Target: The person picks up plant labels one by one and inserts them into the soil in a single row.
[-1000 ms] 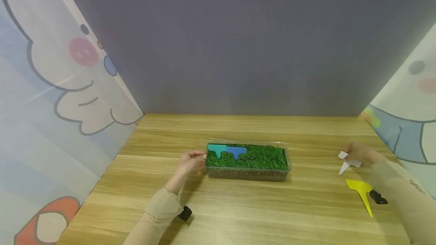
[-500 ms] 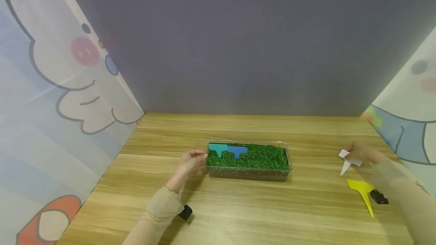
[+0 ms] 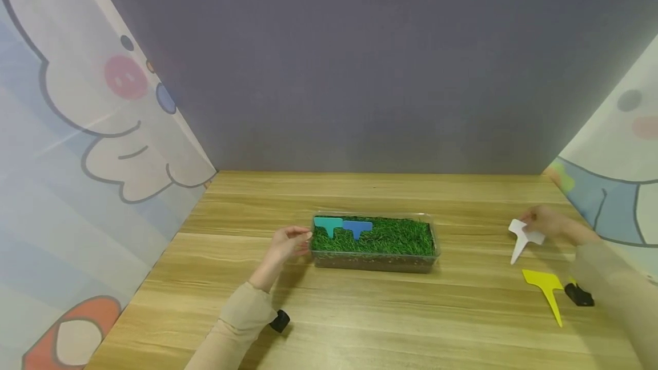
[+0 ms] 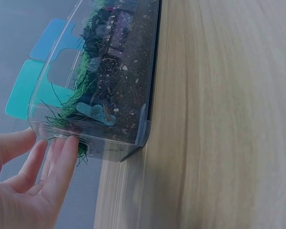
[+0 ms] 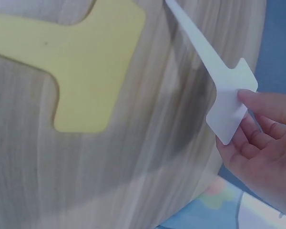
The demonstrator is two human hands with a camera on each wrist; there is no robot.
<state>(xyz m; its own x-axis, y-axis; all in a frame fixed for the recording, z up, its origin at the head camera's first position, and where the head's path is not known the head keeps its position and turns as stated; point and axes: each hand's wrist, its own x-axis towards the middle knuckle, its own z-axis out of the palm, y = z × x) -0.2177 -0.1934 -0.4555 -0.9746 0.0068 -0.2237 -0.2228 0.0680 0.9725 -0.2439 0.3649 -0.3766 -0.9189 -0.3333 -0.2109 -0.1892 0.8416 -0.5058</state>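
Note:
A clear plastic planter box (image 3: 375,263) of grass and dark soil stands mid-table. A teal plant label (image 3: 329,222) and a blue plant label (image 3: 358,226) stick up from its left part. At its left end my left hand (image 3: 289,242) holds the rim, thumb and fingers on the plastic in the left wrist view. Far to the right, my right hand (image 3: 547,224) pinches a white T-shaped plant label (image 5: 229,90) by its broad head. The stem points away from the hand, and the label is raised off the table in the right wrist view.
A yellow plant label (image 3: 547,285) lies on the wooden table (image 3: 411,324), nearer than the right hand. A bit of yellow shows beside the black wrist camera. A grey wall (image 3: 375,73) stands behind the table, with cartoon-printed sheets (image 3: 103,130) on both sides.
My right hand has moved slightly up and back with the white label, which now shows more fully. The left hand, the box and its two labels stay put.

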